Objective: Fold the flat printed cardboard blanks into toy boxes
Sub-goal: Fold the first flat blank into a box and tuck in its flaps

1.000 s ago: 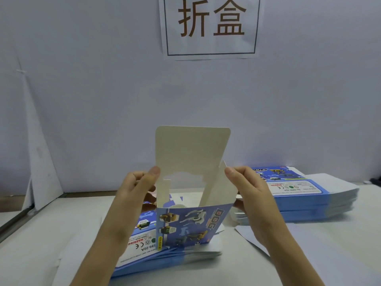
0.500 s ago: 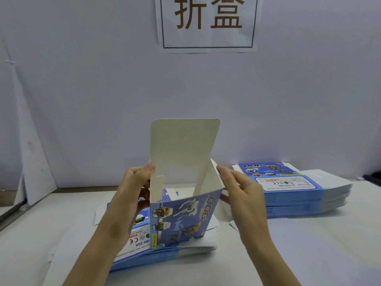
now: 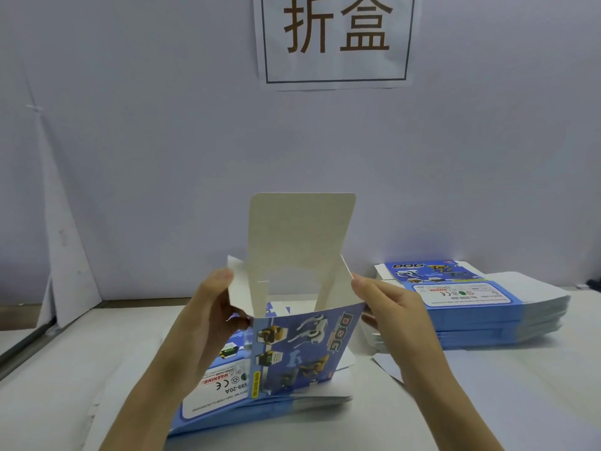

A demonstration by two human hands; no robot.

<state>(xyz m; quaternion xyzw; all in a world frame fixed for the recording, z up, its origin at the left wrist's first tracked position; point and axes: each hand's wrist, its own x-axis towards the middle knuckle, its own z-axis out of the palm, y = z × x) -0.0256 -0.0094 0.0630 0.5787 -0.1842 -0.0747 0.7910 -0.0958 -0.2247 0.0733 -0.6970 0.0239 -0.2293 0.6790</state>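
A half-folded toy box is held upright between both hands, above the tabletop.
The left hand pinches the box's left side flap, thumb on top. The open-topped box, tall lid flap standing up, hangs over a stack of flat blanks. The right hand grips its right edge, thumb at the right flap. A second stack lies further right.

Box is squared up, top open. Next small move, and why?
Probably fold the left side flap inward with the thumb of the left hand: the toy box is squared, its lid flap stands upright, and that side flap splays outward, while the right hand holds the other side.
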